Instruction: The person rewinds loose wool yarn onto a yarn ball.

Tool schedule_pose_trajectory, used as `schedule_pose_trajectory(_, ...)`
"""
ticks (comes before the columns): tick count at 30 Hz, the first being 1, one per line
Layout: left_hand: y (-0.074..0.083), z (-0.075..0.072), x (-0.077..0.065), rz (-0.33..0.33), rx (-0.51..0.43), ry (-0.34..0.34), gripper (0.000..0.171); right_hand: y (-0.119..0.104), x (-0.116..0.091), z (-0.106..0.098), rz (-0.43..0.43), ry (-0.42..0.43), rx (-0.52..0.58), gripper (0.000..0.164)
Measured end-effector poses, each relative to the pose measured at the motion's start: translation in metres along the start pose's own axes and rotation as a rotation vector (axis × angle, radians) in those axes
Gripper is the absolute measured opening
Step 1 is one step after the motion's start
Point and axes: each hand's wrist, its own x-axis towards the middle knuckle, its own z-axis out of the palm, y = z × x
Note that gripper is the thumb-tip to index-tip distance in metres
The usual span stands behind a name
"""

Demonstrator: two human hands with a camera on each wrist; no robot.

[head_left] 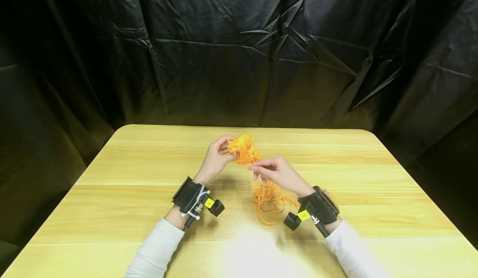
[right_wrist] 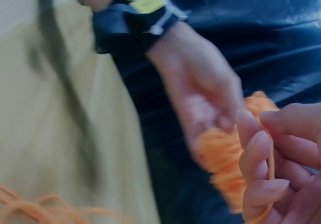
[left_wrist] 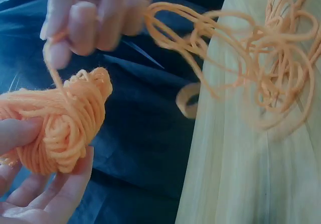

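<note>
A bundle of orange cord (head_left: pixel 244 148), wound in many turns, is held up over the table by my left hand (head_left: pixel 218 157). In the left wrist view the thumb lies on top of the bundle (left_wrist: pixel 60 128) and the fingers curl beneath it. Just to the right, my right hand (head_left: pixel 280 172) pinches a single strand between thumb and forefinger. That strand (left_wrist: pixel 54 76) runs from the pinch down to the bundle, and in the right wrist view it also passes along the fingers. Below the right hand, a loose tangle of the same cord (head_left: pixel 270 203) lies on the table.
The wooden table (head_left: pixel 123 195) has rounded far corners. Black sheeting (head_left: pixel 209 62) hangs behind it. Each wrist wears a black strap with a small camera, the left one (head_left: pixel 215 207) and the right one (head_left: pixel 292 220) both low over the tabletop.
</note>
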Motion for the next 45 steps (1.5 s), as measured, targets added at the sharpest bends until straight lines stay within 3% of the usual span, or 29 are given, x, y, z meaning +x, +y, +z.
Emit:
schedule_pose_trajectory(4,-0.002,0.0,0.0,-0.01,0.014,-0.026,0.034,-0.012,0.001,-0.012,-0.009,0.029,-0.019,0.02)
schedule_pose_trajectory(12,-0.004,0.001,0.0,-0.012,0.064,-0.188,0.034,-0.025,0.006,-0.028,-0.061,0.127,0.067,0.021)
schedule_pose_trajectory(17,-0.002,0.001,-0.001,0.003,0.134,-0.27,0.032,-0.025,0.01,-0.035,-0.056,0.199,0.162,0.023)
schedule_pose_trajectory(21,-0.001,0.0,-0.002,0.025,0.178,-0.375,0.033,-0.021,0.014,-0.037,-0.083,0.261,0.213,0.026)
schedule_pose_trajectory(27,0.0,0.001,-0.003,0.042,0.152,-0.46,0.034,-0.008,0.02,-0.038,-0.071,0.341,0.33,0.025)
schedule_pose_trajectory(31,0.002,0.001,-0.003,0.035,0.124,-0.47,0.035,0.007,0.024,-0.031,-0.017,0.358,0.34,0.027)
schedule_pose_trajectory(35,0.003,0.002,-0.003,0.038,0.088,-0.459,0.034,0.025,0.026,-0.019,0.039,0.336,0.246,0.027)
schedule_pose_trajectory(40,0.004,0.003,-0.003,0.045,0.025,-0.351,0.032,0.039,0.022,-0.002,0.108,0.275,0.22,0.025)
schedule_pose_trajectory(45,0.005,0.002,-0.002,0.062,-0.007,-0.219,0.033,0.045,0.018,0.012,0.119,0.216,0.261,0.017)
